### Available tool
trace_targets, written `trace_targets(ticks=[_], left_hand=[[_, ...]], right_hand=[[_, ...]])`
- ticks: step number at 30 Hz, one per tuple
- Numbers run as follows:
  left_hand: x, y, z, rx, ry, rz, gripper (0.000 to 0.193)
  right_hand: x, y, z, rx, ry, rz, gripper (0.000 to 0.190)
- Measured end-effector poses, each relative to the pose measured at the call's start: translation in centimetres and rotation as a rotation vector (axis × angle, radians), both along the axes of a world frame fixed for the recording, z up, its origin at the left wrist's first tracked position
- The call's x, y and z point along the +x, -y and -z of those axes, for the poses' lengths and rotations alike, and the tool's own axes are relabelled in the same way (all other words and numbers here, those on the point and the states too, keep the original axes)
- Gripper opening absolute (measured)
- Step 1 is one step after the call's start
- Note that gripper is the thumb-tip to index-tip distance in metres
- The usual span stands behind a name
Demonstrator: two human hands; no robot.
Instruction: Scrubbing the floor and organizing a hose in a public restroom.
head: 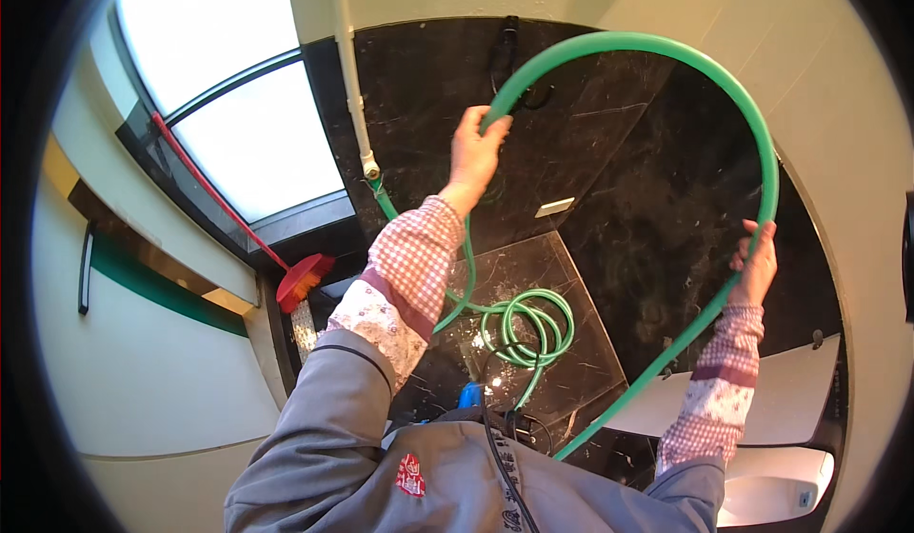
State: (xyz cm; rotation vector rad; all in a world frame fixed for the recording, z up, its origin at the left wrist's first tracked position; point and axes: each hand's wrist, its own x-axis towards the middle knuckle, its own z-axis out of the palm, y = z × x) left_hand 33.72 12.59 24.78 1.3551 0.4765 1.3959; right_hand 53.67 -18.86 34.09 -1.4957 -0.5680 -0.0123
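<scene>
A green hose (643, 42) arches in a wide loop between my two raised hands. My left hand (476, 151) grips it near the upper middle of the view. At the right, my right hand (758, 265) is closed around the hose lower down, and from there it slants down past my body. Another stretch of green hose lies in coils (564, 312) on the dark stone floor (585, 362). Its upper end meets a tap fitting (370, 169) at the foot of a white pipe (348, 69). Part of the hose is hidden behind my left arm.
A red broom (303, 283) leans by the frosted window (250, 140) at the left. Below it is a white door (164, 369) with a dark handle. A white urinal (778, 483) stands at lower right. Against the dark wall lies a small white plate (555, 208). A black cable (485, 404) hangs before me.
</scene>
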Motion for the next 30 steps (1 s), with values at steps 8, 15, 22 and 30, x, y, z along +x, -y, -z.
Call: trace_targets(ticks=[8,15,22,30], left_hand=[[1.7,-7.4,6.5,-0.107,-0.295,-0.136,0.022],[-0.8,-9.3,15.5,-0.352,-0.535,-0.245,0.027],[-1.5,-9.9,14.4,-0.241,-0.663,-0.188,0.041],[-1.7,-10.3,13.6,-0.263,-0.815,-0.08,0.042]], right_hand=[[9.4,-11.3,8.4,-0.089,-0.17,-0.109,0.041],[14.0,-17.4,20.0,-0.361,-0.161,-0.293,0.04],[14.0,-17.3,27.9,-0.515,0.272,-0.395,0.032],[5.4,-9.6,40.5,-1.146,-0.236,-0.103,0.029]])
